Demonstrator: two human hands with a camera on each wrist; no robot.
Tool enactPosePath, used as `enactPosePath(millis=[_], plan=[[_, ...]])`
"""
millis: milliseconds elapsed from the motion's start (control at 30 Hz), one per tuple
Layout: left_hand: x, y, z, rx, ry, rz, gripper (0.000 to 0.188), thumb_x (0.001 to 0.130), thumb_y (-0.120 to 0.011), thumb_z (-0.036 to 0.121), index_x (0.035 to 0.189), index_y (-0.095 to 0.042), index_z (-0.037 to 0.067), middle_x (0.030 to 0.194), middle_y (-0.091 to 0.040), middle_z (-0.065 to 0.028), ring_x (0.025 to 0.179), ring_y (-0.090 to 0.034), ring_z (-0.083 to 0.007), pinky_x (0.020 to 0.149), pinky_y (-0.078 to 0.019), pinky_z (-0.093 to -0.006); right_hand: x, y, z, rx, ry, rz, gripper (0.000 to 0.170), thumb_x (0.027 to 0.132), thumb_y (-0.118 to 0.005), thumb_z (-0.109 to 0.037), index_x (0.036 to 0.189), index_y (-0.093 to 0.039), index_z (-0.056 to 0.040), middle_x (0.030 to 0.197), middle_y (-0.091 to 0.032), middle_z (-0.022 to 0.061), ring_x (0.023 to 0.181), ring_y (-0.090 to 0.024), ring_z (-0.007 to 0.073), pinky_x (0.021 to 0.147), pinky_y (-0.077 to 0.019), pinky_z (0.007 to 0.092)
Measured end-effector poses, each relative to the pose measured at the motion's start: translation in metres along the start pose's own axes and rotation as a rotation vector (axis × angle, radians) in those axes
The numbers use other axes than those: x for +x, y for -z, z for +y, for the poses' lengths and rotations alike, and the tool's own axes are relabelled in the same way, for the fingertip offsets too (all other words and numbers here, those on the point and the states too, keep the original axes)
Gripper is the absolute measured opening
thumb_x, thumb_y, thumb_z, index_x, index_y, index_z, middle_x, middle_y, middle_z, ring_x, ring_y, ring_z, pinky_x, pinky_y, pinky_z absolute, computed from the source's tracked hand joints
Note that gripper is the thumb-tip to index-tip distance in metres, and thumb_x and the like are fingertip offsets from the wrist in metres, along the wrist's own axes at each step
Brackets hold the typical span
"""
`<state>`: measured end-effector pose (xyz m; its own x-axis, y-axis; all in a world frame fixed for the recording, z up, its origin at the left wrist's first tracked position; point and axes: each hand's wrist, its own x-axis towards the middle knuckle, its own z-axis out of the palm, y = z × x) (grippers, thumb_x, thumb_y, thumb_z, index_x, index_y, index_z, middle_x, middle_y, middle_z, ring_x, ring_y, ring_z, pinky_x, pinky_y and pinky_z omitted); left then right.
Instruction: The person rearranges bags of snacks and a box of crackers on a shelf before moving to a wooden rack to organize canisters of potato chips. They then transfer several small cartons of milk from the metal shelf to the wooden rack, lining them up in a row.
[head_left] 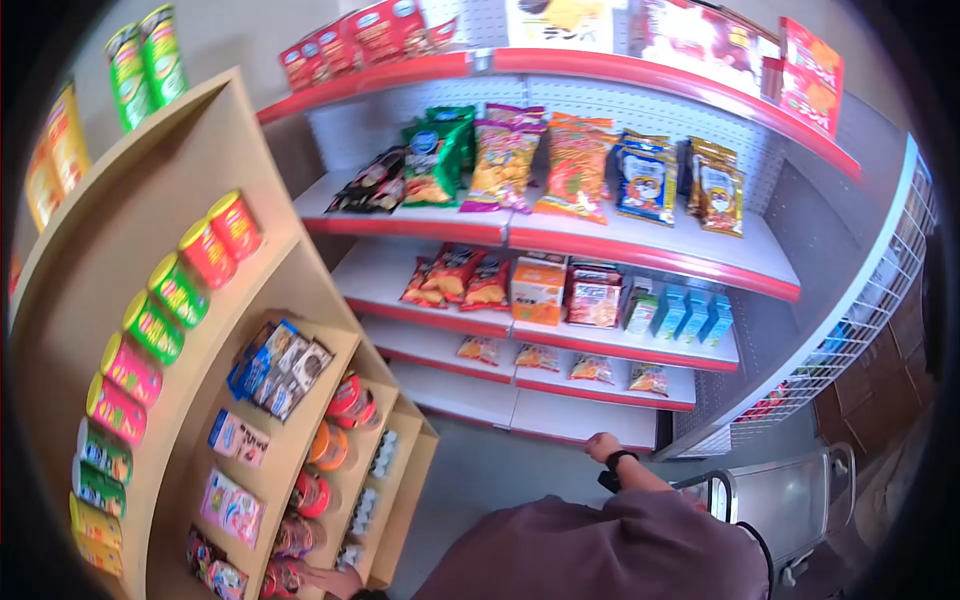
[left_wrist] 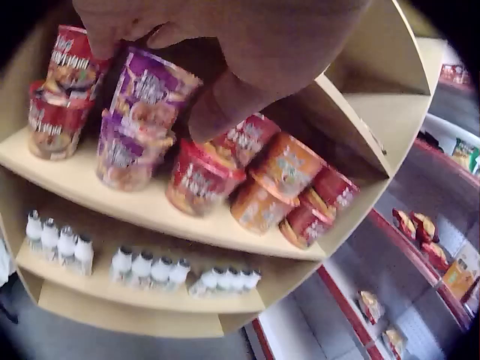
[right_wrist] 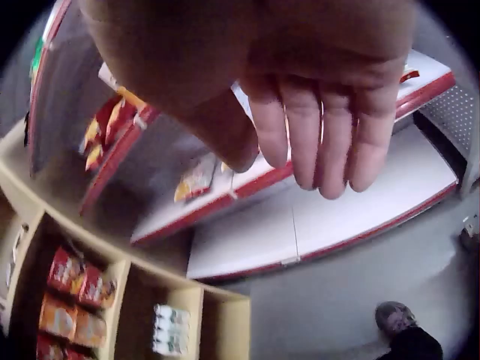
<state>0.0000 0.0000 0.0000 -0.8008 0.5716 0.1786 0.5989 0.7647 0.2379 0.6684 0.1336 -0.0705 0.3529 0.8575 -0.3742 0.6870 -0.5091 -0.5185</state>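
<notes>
Grip unclear, the left hand (left_wrist: pixel 255 41) is at cups (left_wrist: pixel 201 180) on a wooden shelf (left_wrist: pixel 154 208); the right hand (right_wrist: pixel 307 67), loose, overhangs grey floor (right_wrist: pixel 315 304).

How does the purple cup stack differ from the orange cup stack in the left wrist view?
The purple cup stack looks larger there, the orange cup stack smaller. The purple cup stack stands left of the red stack, the orange cup stack right of it. The left hand is close by the purple cup stack, farther from the orange cup stack. Both are two cups high.
</notes>
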Motion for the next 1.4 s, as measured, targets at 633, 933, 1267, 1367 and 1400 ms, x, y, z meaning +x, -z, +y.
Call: enactPosePath(millis=[633, 933, 1267, 1367, 1400], plan=[[-0.141, -0.037, 0.282, -0.436, -0.452, -0.540, 0.090, 0.078, -0.079, 0.021, 0.150, -0.033, -0.008, 0.154, -0.031, -0.0337, 0.143, -0.032, -0.0486, 0.120, -0.0286, -0.0486, 0.011, 0.426, -0.109, -0.113, 0.726, 1.212, 0.021, 0.088, -0.067, -0.014, 0.106, -0.069, -0.0030, 0.117, -0.069, 0.0146, 0.111, -0.061, 0.0348, 0.101, -0.0435, 0.0457], [-0.138, -0.047, 0.222, -0.026, -0.365, -0.783, 0.087, 0.091, -0.073, 0.038, 0.156, -0.027, 0.002, 0.159, -0.031, -0.0245, 0.135, -0.045, -0.0490, 0.110, -0.0432, -0.0563, 0.030, 0.414, -0.107, -0.108, 0.716, 1.319, 0.019, 0.086, -0.069, -0.017, 0.100, -0.070, -0.0044, 0.109, -0.071, 0.0125, 0.108, -0.064, 0.0305, 0.097, -0.0436, 0.0438], [-0.066, -0.084, 0.341, -0.376, -0.378, -0.852, 0.073, 0.082, -0.079, 0.016, 0.143, -0.045, -0.006, 0.142, -0.051, -0.0255, 0.126, -0.056, -0.0383, 0.106, -0.0466, -0.0424, 0.022, 0.414, -0.115, -0.112, 0.643, 1.287, 0.018, 0.085, -0.071, -0.018, 0.098, -0.070, -0.0057, 0.110, -0.072, 0.0123, 0.109, -0.065, 0.0308, 0.096, -0.0432, 0.0431], [-0.064, -0.066, 0.436, -0.820, -0.643, -0.876, 0.052, 0.090, -0.071, 0.006, 0.137, -0.053, -0.006, 0.127, -0.064, -0.0190, 0.113, -0.065, -0.0265, 0.097, -0.0517, -0.0355, 0.022, 0.414, -0.117, -0.122, 0.628, 1.281, 0.017, 0.087, -0.071, -0.019, 0.098, -0.070, -0.0054, 0.111, -0.072, 0.0123, 0.109, -0.065, 0.0310, 0.096, -0.0430, 0.0433], [-0.068, -0.056, 0.470, -0.960, -0.716, -0.908, 0.048, 0.091, -0.069, 0.004, 0.136, -0.054, -0.004, 0.123, -0.066, -0.0175, 0.112, -0.066, -0.0248, 0.096, -0.0522, -0.0356, 0.022, 0.413, -0.118, -0.123, 0.617, 1.288, 0.017, 0.087, -0.071, -0.020, 0.097, -0.070, -0.0054, 0.111, -0.072, 0.0121, 0.110, -0.065, 0.0309, 0.097, -0.0430, 0.0435]])
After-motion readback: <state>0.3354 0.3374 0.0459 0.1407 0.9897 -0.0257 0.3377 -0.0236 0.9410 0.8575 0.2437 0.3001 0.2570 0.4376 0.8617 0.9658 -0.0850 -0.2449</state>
